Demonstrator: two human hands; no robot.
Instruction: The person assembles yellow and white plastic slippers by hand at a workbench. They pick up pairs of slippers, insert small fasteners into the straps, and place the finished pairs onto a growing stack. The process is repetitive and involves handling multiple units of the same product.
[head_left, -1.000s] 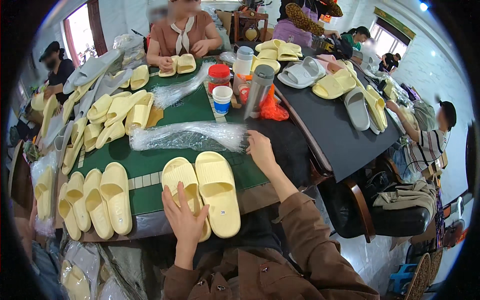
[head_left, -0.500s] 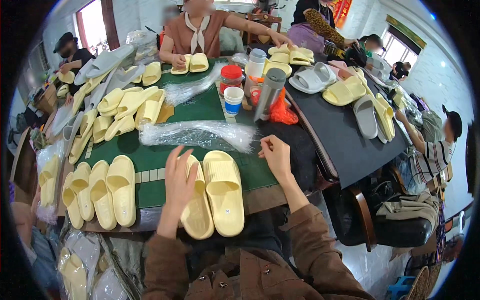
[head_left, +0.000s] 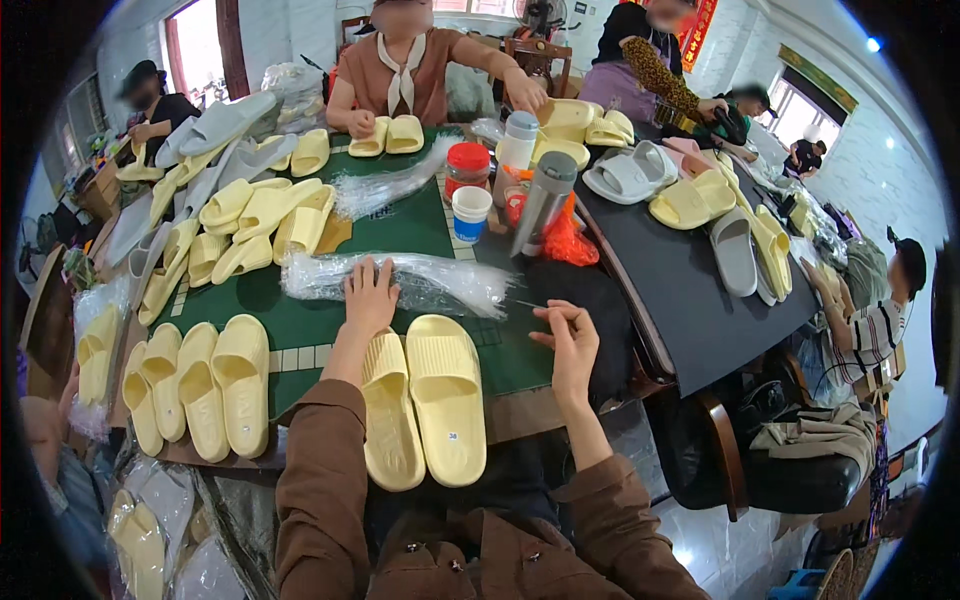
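A long bundle of thin clear plastic strands [head_left: 440, 282], partly wrapped in clear film, lies across the green mat. My left hand [head_left: 371, 298] rests flat on its left part, fingers stretched out. Just right of the frayed strand ends, my right hand [head_left: 570, 340] is closed in a pinch; a single thin strand runs from the bundle to its fingertips. Below the bundle, at the table's near edge, a pair of pale yellow slippers stands side by side, the left slipper [head_left: 392, 430] partly behind my left forearm and the right slipper [head_left: 447, 400] in full view.
More yellow slippers [head_left: 240, 380] line up at the left, with a pile [head_left: 265, 212] behind them. A white-blue cup [head_left: 470, 214], a red-lidded jar [head_left: 466, 168] and a grey flask [head_left: 546, 200] stand beyond the bundle. A co-worker [head_left: 410, 75] sits opposite; a black table [head_left: 690, 300] adjoins.
My left hand has moved up from above the left slipper onto the bundle. My right hand has shifted slightly right and nearer, drawing the strand outward.
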